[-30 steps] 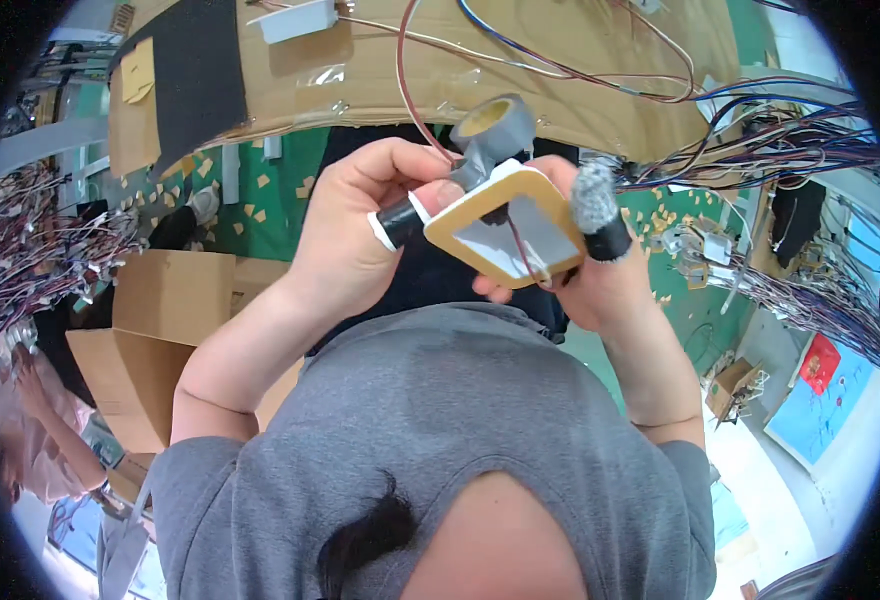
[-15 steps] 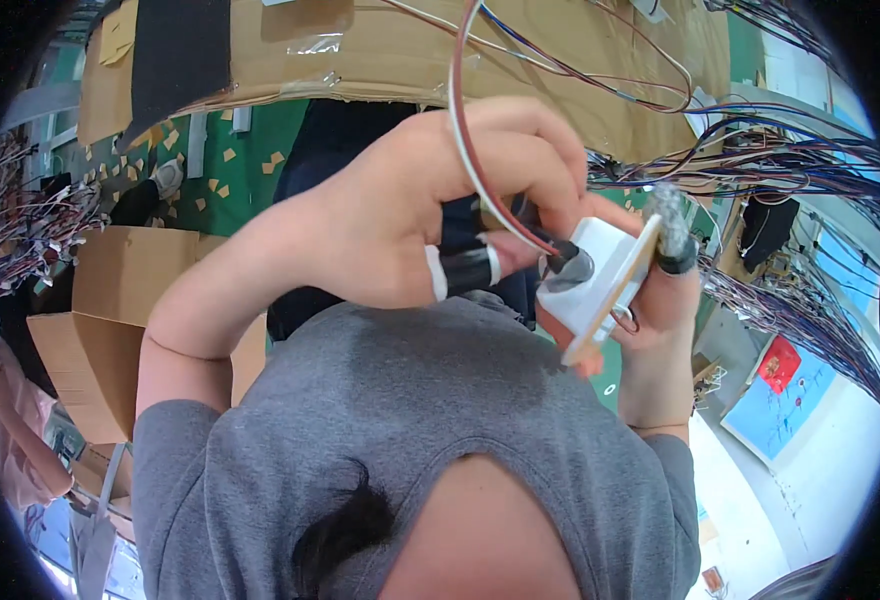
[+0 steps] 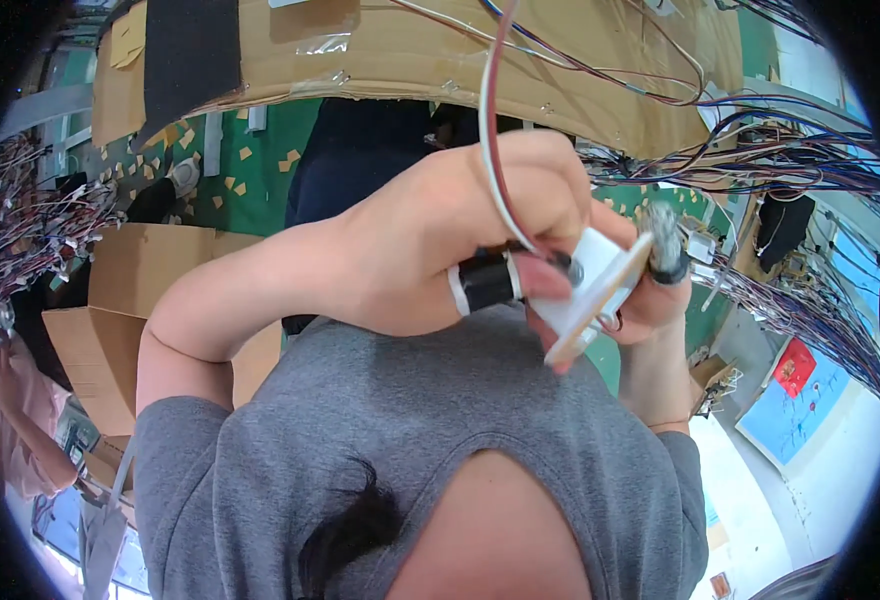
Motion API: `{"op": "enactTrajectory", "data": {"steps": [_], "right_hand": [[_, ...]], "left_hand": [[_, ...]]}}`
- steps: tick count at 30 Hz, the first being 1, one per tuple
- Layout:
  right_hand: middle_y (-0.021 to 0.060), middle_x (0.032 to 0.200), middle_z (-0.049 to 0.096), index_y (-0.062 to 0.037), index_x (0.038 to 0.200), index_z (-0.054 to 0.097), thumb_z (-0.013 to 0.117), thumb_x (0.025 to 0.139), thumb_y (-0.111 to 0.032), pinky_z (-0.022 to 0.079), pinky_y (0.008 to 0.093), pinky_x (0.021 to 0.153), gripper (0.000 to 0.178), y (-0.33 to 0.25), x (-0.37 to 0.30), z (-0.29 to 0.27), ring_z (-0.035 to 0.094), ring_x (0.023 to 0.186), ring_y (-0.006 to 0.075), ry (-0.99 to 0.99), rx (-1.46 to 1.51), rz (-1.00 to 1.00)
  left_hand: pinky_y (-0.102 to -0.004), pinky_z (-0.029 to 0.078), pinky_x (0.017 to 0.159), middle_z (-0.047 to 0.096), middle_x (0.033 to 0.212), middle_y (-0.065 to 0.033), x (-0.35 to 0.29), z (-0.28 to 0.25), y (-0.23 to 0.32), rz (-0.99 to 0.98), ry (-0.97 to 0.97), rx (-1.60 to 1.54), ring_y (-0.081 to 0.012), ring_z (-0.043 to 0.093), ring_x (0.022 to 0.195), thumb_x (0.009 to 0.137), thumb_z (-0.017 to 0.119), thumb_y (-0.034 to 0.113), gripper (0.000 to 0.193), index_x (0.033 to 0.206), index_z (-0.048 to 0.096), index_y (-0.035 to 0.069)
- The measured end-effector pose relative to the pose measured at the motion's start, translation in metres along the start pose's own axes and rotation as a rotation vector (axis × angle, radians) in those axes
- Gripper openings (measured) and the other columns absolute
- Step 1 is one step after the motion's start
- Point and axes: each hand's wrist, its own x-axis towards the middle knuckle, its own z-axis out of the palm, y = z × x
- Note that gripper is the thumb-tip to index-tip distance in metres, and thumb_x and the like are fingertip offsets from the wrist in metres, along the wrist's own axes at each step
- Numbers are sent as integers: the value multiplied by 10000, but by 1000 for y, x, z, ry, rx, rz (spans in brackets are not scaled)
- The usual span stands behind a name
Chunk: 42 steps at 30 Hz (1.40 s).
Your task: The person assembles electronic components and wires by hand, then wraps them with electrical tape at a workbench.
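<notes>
My left hand (image 3: 410, 240) is bent over the middle, fingers curled and thumb pressed in, pinching a red and white wire pair (image 3: 492, 130) near its lower end. Black tape with white edges wraps the left thumb. That wire end meets a white plastic piece (image 3: 585, 270) with a thin tan edge; the exact joint is hidden by the thumb. My right hand (image 3: 655, 305) grips the white piece from the far right side. Its thumb wears a clear, crinkled wrap with a black band. Most of the right fingers lie behind the piece.
A cardboard-covered surface (image 3: 400, 75) with loose wires runs along the top. Thick wire bundles hang at the right (image 3: 790, 165) and left (image 3: 35, 220). An open cardboard box (image 3: 110, 330) stands at left, near another person's arm (image 3: 35, 430). Small tan scraps litter the green floor (image 3: 260, 165).
My left thumb has moved onto the wire end, covering the dark sleeve and grey round part seen before. The left hand sits slightly lower and further right in view. Both grips stay closed.
</notes>
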Motion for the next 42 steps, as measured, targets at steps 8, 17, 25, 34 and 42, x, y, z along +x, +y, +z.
{"op": "enactTrajectory", "data": {"steps": [8,17,25,34,42], "right_hand": [[187,1097,543,33,1163,414,585,744,-554,545,350,739,741,-7,15,3,608,922,262,-239,248,72],[263,816,567,-16,1160,426,536,773,-528,465,329,317,651,4,10,2,528,398,283,-70,103,5],[238,896,577,-9,1150,457,410,800,-594,528,427,551,683,3,7,11,603,659,320,89,405,-29],[213,887,578,19,1137,469,347,804,-608,518,360,563,720,7,11,1,614,694,268,-174,282,-96],[187,664,533,-35,1053,411,565,773,-554,385,303,293,609,9,7,2,513,401,234,25,19,-221]], "left_hand": [[-274,384,724,462,981,-96,-1,1,-1,62,98,-142,-184,473,851,740,729,275,309,870,542,66],[-305,414,728,513,939,-127,9,-26,12,-84,-153,0,-220,521,850,773,661,191,227,883,561,18],[-302,414,720,505,963,-149,0,0,7,-6,45,81,-217,508,830,828,580,162,252,988,508,-19],[-299,424,723,530,954,-125,8,-12,15,-143,-44,-29,-200,527,849,749,616,61,173,892,548,-6],[-291,410,740,530,950,-122,4,-27,25,-311,-68,43,-206,530,859,725,607,101,208,903,581,-4]]}}
